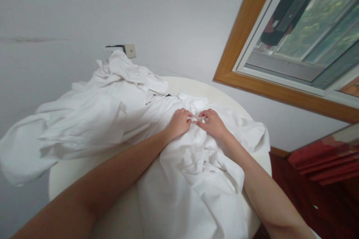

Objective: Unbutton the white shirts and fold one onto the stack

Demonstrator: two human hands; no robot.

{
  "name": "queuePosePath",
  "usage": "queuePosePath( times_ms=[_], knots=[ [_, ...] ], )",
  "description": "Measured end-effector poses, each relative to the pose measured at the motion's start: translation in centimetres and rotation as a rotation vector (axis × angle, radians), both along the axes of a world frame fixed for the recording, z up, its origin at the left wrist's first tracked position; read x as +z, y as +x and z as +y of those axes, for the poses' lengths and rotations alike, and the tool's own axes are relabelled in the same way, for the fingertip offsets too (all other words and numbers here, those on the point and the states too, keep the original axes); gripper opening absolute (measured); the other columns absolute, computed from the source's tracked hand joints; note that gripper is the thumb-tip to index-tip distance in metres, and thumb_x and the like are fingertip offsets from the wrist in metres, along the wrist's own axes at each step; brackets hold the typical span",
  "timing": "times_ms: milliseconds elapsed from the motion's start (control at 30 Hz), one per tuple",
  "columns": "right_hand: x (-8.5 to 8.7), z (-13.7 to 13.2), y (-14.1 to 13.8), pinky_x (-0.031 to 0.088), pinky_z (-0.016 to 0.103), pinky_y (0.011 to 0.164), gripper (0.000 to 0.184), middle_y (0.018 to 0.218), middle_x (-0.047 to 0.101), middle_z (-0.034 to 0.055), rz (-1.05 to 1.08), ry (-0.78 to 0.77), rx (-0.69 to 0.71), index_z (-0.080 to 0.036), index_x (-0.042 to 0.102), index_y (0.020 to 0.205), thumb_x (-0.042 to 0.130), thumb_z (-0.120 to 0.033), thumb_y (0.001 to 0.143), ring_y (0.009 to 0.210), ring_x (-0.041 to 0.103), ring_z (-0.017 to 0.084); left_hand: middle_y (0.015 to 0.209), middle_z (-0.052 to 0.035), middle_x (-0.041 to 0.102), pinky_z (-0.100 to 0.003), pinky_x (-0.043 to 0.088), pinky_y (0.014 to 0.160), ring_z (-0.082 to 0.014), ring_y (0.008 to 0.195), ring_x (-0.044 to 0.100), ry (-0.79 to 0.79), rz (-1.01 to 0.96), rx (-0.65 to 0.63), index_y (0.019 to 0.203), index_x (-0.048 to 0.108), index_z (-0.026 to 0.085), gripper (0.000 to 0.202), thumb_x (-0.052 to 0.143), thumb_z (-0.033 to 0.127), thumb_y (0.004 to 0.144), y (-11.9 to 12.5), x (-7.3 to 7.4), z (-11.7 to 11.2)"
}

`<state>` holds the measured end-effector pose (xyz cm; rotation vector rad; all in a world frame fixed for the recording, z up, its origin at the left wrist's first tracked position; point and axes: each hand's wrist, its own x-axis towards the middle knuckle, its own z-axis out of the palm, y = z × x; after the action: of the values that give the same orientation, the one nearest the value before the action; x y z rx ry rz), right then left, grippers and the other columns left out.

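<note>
A white button-up shirt (190, 190) lies spread and rumpled in front of me, its collar toward the wall and its lower part toward me. Near the collar, my left hand (180, 122) pinches one side of the front opening. Just across from it, my right hand (212, 122) pinches the other side, with fingers closed on the cloth. The fingertips of both hands almost meet over the button strip. Any button between them is too small to make out. Further down the strip the cloth is bunched in folds.
The shirt rests on a round white table (179, 82). A heap of white clothes (92, 119) covers its left side and hangs over the edge. Behind it are a wall socket (130, 50) and a white wall. A wood-framed window (249, 80) is at right, above red fabric (328, 153).
</note>
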<state>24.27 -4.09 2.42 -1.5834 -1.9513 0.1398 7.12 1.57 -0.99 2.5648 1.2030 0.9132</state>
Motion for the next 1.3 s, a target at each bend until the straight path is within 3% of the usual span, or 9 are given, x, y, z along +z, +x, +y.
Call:
queuePosePath(
  times_ms=[67, 133, 367, 533, 733, 867, 1000, 1200, 1300],
  knots=[
    [0.0, 0.0, 0.1, 0.038, 0.025, 0.069, 0.012, 0.077, 0.059, 0.0028, -0.055, -0.015, -0.004, -0.018, 0.065, 0.079, 0.060, -0.029, 0.075, 0.072, 0.051, 0.015, 0.097, -0.0081, 0.062, -0.037, 0.042, 0.092, -0.0218, 0.096, 0.054, 0.001, -0.003, -0.004, 0.092, 0.065, 0.016, 0.016, 0.055, 0.016, 0.079, 0.0, 0.0, 0.0],
    [-0.1, 0.1, 0.2, 0.035, 0.024, 0.063, 0.014, 0.067, 0.057, 0.0007, -0.037, -0.052, -0.014, -0.017, 0.064, 0.071, 0.054, -0.023, 0.078, 0.063, 0.048, 0.013, 0.097, -0.0077, 0.062, -0.037, 0.042, 0.092, -0.0217, 0.096, 0.054, 0.001, 0.003, -0.006, 0.093, 0.064, 0.017, 0.016, 0.056, 0.017, 0.080, 0.0, 0.0, -0.1],
    [-0.4, 0.6, 0.6, 0.035, 0.023, 0.058, 0.022, 0.065, 0.060, 0.0000, 0.176, -0.141, -0.055, -0.016, 0.068, 0.076, 0.052, -0.031, 0.078, 0.060, 0.049, 0.012, 0.100, -0.0062, 0.062, -0.037, 0.040, 0.093, -0.0214, 0.099, 0.053, -0.003, 0.038, -0.049, 0.104, 0.064, 0.023, 0.022, 0.054, 0.024, 0.084, -0.1, 0.3, -0.4],
    [-0.8, 0.9, 0.7, 0.036, 0.022, 0.054, 0.026, 0.066, 0.061, 0.0004, 0.296, -0.168, -0.041, -0.016, 0.070, 0.084, 0.052, -0.033, 0.075, 0.059, 0.050, 0.012, 0.100, -0.0064, 0.062, -0.037, 0.040, 0.093, -0.0216, 0.100, 0.054, -0.012, 0.045, -0.084, 0.099, 0.065, 0.021, 0.019, 0.060, 0.027, 0.081, 0.0, 0.3, -0.3],
    [-1.4, 0.6, 0.8, 0.031, 0.020, 0.044, 0.025, 0.055, 0.053, -0.0043, 0.410, -0.367, 0.052, -0.015, 0.066, 0.084, 0.056, -0.036, 0.073, 0.043, 0.042, 0.008, 0.089, -0.0050, 0.065, -0.033, 0.044, 0.086, -0.0191, 0.088, 0.059, -0.056, 0.033, -0.163, 0.091, 0.065, 0.018, 0.014, 0.061, 0.024, 0.079, -0.1, 0.2, 0.3],
    [-1.1, 0.3, 0.8, 0.031, 0.019, 0.041, 0.022, 0.051, 0.050, -0.0053, 0.397, -0.409, 0.136, -0.016, 0.064, 0.076, 0.057, -0.038, 0.074, 0.039, 0.040, 0.007, 0.086, -0.0045, 0.066, -0.031, 0.046, 0.082, -0.0185, 0.085, 0.060, -0.075, 0.040, -0.148, 0.088, 0.065, 0.018, 0.011, 0.058, 0.024, 0.081, 0.1, 0.2, 0.3],
    [-0.7, 0.2, 0.5, 0.033, 0.020, 0.042, 0.016, 0.054, 0.054, -0.0040, 0.356, -0.387, 0.063, -0.017, 0.062, 0.075, 0.055, -0.031, 0.074, 0.039, 0.043, 0.007, 0.086, -0.0061, 0.064, -0.032, 0.046, 0.081, -0.0191, 0.085, 0.059, -0.049, 0.083, -0.085, 0.087, 0.064, 0.017, 0.011, 0.057, 0.025, 0.083, 0.4, 0.5, -0.3],
    [-0.9, 0.3, -0.7, 0.037, 0.021, 0.055, 0.013, 0.063, 0.059, -0.0008, 0.207, -0.086, -0.068, -0.017, 0.063, 0.074, 0.051, -0.023, 0.074, 0.056, 0.051, 0.010, 0.088, -0.0094, 0.062, -0.032, 0.046, 0.082, -0.0209, 0.086, 0.059, -0.030, 0.175, -0.068, 0.087, 0.065, 0.014, 0.016, 0.051, 0.023, 0.086, 0.6, 1.1, -0.9],
    [-1.0, 0.2, -1.1, 0.038, 0.022, 0.056, 0.012, 0.060, 0.059, -0.0014, 0.176, -0.134, -0.055, -0.017, 0.062, 0.072, 0.052, -0.021, 0.072, 0.056, 0.051, 0.011, 0.085, -0.0069, 0.062, -0.030, 0.047, 0.079, -0.0187, 0.082, 0.060, -0.061, 0.119, -0.091, 0.087, 0.066, 0.016, 0.015, 0.051, 0.020, 0.085, 0.4, 0.8, -0.4]
  ],
)
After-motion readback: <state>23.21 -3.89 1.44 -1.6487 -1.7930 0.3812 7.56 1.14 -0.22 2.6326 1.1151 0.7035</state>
